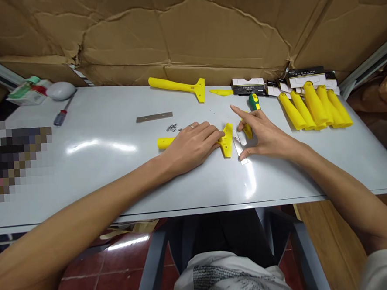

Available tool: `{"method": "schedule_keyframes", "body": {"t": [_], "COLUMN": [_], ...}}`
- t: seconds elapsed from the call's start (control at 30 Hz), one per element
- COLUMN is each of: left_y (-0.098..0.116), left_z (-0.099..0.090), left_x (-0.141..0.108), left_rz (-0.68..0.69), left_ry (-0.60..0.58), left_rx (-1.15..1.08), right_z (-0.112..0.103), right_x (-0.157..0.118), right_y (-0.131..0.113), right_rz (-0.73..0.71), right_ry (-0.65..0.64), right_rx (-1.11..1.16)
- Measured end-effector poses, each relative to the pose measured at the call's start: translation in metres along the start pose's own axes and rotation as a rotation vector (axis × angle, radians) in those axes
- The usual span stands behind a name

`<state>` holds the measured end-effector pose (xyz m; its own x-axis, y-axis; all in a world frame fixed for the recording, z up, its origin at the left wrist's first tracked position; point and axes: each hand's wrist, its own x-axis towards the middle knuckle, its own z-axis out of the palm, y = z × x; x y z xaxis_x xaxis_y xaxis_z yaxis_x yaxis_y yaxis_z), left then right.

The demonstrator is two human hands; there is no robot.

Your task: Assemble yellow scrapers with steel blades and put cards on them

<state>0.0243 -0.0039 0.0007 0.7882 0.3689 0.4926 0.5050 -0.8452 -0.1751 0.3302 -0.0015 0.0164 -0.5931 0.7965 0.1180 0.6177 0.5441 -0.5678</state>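
Note:
My left hand (196, 142) is closed over a yellow scraper handle (166, 142) lying on the table. The handle's wide, holed head (227, 140) sticks out past my fingertips. Just right of that head, my right hand (261, 134) is curved around a thin, shiny metal blade (242, 157). Its thumb touches the blade's near end, other fingers bend by the far end, and the index finger points out. Behind these fingers shows a small yellow piece (247, 130), partly hidden. A green-and-yellow screwdriver handle (254, 101) is beyond my right hand.
Small screws (172, 128) and a flat metal strip (154, 117) lie left of centre. Another yellow scraper (176, 85) is at the back, near black-and-white boxes (249, 87). Several yellow handles (315, 107) stand at right. A screwdriver (60, 117) lies at left. Cardboard (213, 34) walls the back.

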Motion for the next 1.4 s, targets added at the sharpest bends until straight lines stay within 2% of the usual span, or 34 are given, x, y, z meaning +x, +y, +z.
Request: {"method": "schedule_keyframes", "body": {"t": [0.17,0.37,0.53,0.7,0.83,0.97,1.07,1.2,1.4], "left_y": [-0.001,-0.003,-0.001,0.007,0.014,0.016,0.016,0.016,0.017], "left_z": [-0.001,-0.002,-0.003,-0.003,-0.006,-0.007,-0.007,-0.009,-0.013], "left_x": [0.0,-0.001,0.0,0.001,0.002,0.003,0.003,0.002,0.003], "left_rz": [-0.038,-0.104,-0.068,0.009,-0.008,-0.042,-0.041,0.016,0.136], "left_ry": [-0.023,-0.032,-0.071,0.039,0.082,0.14,0.122,0.093,0.094], "left_rx": [0.031,0.045,0.01,-0.003,0.018,0.004,-0.017,-0.005,0.092], "right_z": [0.001,-0.006,-0.006,0.007,0.014,0.017,0.019,0.019,0.013], "right_x": [-0.002,-0.004,-0.002,0.001,0.002,0.0,0.0,0.002,-0.002], "right_y": [0.0,-0.004,-0.012,-0.016,-0.016,-0.019,-0.02,-0.019,-0.025], "right_rz": [-0.049,-0.034,-0.077,0.024,0.104,0.105,0.129,0.154,0.192], "right_ry": [-0.033,-0.092,0.06,0.22,0.226,0.249,0.269,0.294,0.195], "right_rx": [0.082,0.098,0.233,0.414,0.534,0.503,0.496,0.49,0.532]}}
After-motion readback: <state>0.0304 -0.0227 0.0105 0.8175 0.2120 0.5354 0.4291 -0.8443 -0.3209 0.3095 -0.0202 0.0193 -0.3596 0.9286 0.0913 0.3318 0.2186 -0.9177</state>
